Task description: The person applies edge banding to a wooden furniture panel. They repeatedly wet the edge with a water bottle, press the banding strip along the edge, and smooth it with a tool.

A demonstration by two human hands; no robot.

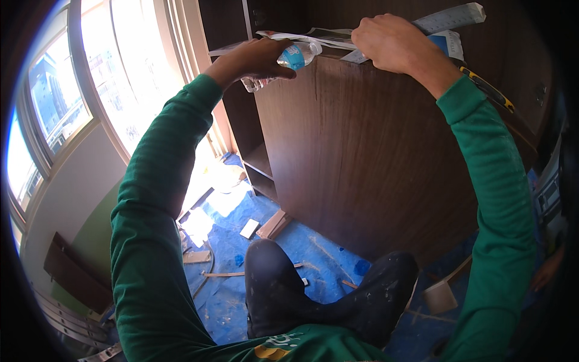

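Pose: outstretched | left hand (258,57): grip around tilted bottle (294,57) | right hand (389,45): grip clenched on metal ruler (449,20)

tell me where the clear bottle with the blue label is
In the head view, the clear bottle is near the top, slightly left of centre, in the left hand, by the upper left corner of the brown panel.

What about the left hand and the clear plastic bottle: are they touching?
Touching. The head view shows the left hand wrapped over the clear plastic bottle, which sticks out on both sides of it.
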